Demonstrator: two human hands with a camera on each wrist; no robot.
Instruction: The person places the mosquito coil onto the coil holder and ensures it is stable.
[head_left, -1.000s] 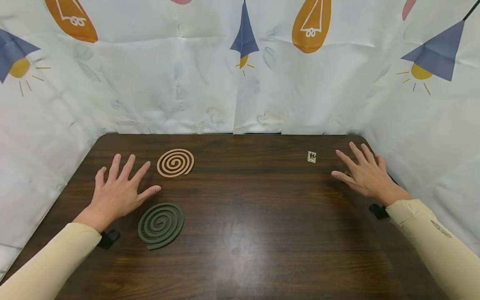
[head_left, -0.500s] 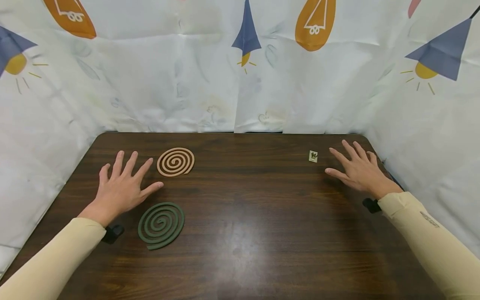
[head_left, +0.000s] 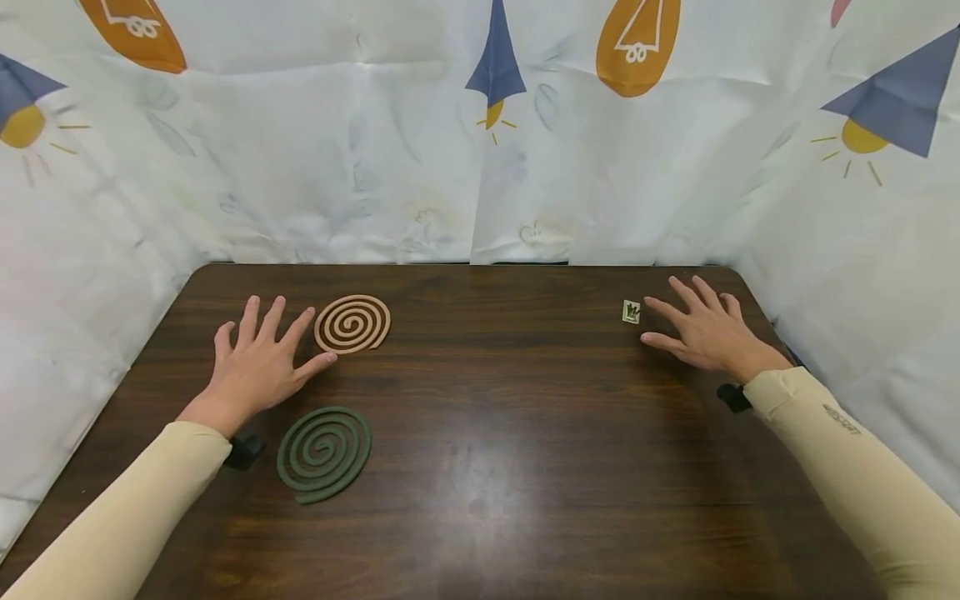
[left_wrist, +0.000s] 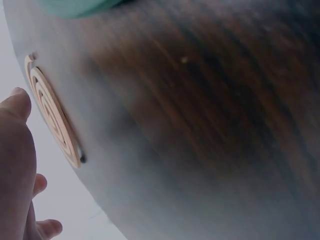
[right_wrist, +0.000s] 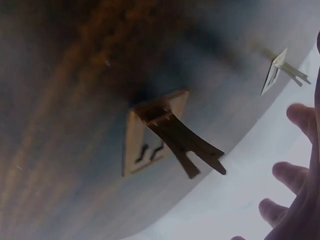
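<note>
My left hand [head_left: 258, 367] hovers over the table with spread fingers, holding nothing. Just right of its fingertips lies a tan mosquito coil [head_left: 351, 325]. Nearer to me, below that hand, lies a dark green mosquito coil [head_left: 324, 450]; its edge shows blurred at the top of the left wrist view. On the far right, my right hand [head_left: 708, 333] also hovers with fingers apart and nothing in it. A small metal coil stand [head_left: 632, 312] with raised prongs lies by its index fingertip. The right wrist view shows another coil stand [right_wrist: 180, 132], hidden under the hand in the head view.
Both coils and stands lie on a dark wood-grain table [head_left: 480, 400]. A white curtain [head_left: 420, 167] printed with lamps and bulbs surrounds its back and sides. Black wrist cameras sit under both sleeves' cuffs.
My right hand has moved left, closer to the visible coil stand. The left hand has drifted right and slightly away from me, towards the tan coil. Coils and stand stay put.
</note>
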